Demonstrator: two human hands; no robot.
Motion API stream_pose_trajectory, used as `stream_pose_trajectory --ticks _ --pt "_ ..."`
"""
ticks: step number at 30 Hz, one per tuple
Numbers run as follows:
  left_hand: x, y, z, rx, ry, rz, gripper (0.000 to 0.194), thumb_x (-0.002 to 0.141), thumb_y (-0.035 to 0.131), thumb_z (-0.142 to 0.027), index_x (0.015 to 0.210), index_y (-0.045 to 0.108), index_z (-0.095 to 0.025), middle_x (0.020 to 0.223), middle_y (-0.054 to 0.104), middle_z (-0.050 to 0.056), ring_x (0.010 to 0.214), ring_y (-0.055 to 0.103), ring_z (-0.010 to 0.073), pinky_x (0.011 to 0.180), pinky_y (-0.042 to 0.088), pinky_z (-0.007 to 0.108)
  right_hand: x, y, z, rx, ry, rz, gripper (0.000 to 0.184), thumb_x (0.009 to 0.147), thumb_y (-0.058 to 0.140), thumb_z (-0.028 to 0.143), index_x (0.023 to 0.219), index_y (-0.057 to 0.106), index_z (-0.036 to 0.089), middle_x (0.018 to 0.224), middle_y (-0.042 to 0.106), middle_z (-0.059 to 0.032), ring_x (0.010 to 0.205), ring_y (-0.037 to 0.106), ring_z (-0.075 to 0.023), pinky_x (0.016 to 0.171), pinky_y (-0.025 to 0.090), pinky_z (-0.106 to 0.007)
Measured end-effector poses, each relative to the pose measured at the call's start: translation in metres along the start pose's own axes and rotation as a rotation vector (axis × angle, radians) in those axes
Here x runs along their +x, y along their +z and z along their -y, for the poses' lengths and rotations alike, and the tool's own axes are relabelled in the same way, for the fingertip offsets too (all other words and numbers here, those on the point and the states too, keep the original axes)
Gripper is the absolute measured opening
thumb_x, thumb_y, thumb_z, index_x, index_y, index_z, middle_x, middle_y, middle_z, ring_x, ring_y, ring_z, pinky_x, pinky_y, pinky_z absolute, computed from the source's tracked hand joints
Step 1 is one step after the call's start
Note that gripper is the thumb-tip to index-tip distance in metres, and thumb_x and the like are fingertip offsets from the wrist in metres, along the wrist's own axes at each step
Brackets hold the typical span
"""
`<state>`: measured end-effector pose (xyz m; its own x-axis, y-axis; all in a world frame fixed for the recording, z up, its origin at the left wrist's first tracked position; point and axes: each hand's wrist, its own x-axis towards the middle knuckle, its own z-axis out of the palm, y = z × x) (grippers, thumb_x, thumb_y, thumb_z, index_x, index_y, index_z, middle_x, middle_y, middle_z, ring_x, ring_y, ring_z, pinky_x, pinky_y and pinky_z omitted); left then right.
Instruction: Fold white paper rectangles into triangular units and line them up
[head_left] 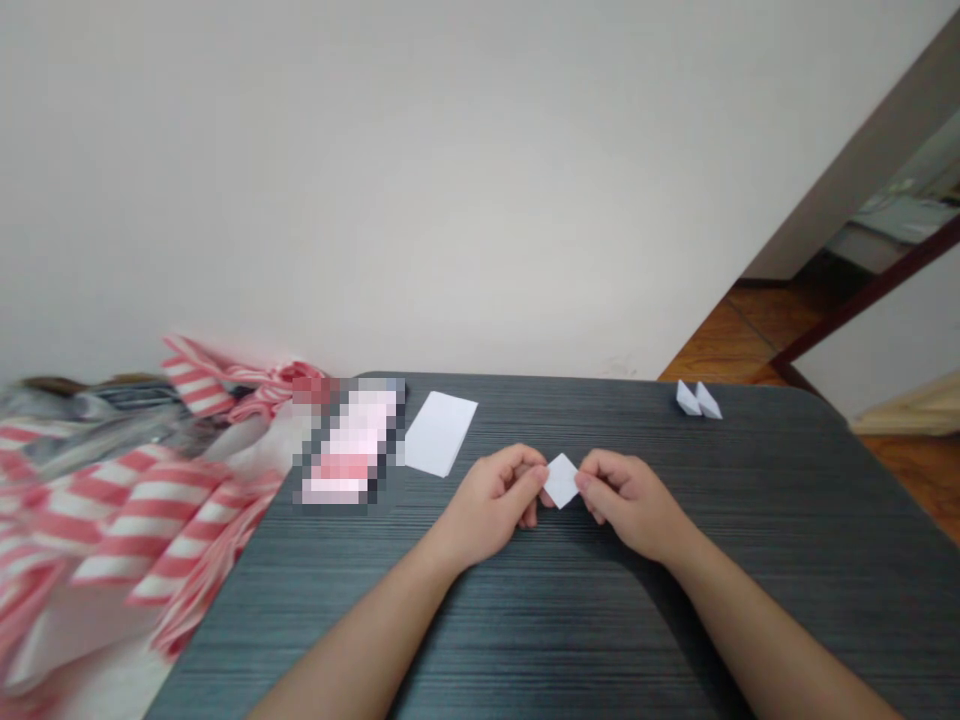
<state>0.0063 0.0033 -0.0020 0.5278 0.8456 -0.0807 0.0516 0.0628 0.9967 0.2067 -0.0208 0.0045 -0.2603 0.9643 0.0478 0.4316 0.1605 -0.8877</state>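
Two forearms [367,630] angle inward, left hand [495,502] and right hand [631,502] pinching a paper diamond [562,482] between bent fingers [525,490].

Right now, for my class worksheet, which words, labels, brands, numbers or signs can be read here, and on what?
None can be read.
Pixelated patch: too blurred to read.
Faint marks low on the wall: too faint to tell.
Paper diamond, white paper, folded pieces: no writing visible.
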Motion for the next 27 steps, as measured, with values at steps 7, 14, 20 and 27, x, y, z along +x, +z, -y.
stream_pose_trajectory --ticks 7,14,20,27 --pt "-0.0006 -0.0019 0.0001 0.052 -0.026 0.014 0.029 0.096 0.048 -0.039 0.080 0.055 -0.016 0.064 0.062 -0.001 0.052 0.053 0.0100 0.052 0.041 0.021 -0.0022 0.0008 -0.0010 0.138 0.001 0.038 0.026 0.095 0.047 0.025 0.071 0.056 0.018 0.058 0.055 0.0029 0.050 0.050 -0.0103 0.053 0.040 -0.023" --pt "-0.0016 -0.0022 -0.0007 0.109 -0.018 0.053 0.027 0.096 0.047 -0.037 0.082 0.057 -0.016 0.065 0.061 -0.001 0.055 0.054 0.0106 0.055 0.042 0.021 -0.0018 0.0068 -0.0090 0.271 -0.091 0.059 0.031 0.092 0.049 0.017 0.121 0.058 0.024 0.097 0.061 -0.0050 0.070 0.058 -0.0129 0.063 0.049 -0.026" --pt "-0.0027 -0.0028 -0.0021 0.194 -0.013 0.071 0.025 0.095 0.048 -0.035 0.083 0.059 -0.016 0.063 0.057 -0.002 0.057 0.054 0.0111 0.055 0.041 0.021 0.0011 0.0021 -0.0065 0.148 -0.223 0.054 0.017 0.089 0.059 0.016 0.102 0.067 0.023 0.097 0.060 -0.0053 0.087 0.059 -0.0184 0.076 0.048 -0.031" --pt "-0.0031 -0.0016 -0.0026 0.256 0.028 0.097 0.024 0.095 0.048 -0.032 0.089 0.065 -0.016 0.071 0.063 0.000 0.060 0.054 0.0115 0.057 0.040 0.022 0.0011 0.0012 -0.0032 0.091 -0.227 0.034 0.011 0.091 0.060 0.024 0.082 0.062 0.019 0.087 0.058 -0.0041 0.081 0.056 -0.0174 0.073 0.044 -0.029"
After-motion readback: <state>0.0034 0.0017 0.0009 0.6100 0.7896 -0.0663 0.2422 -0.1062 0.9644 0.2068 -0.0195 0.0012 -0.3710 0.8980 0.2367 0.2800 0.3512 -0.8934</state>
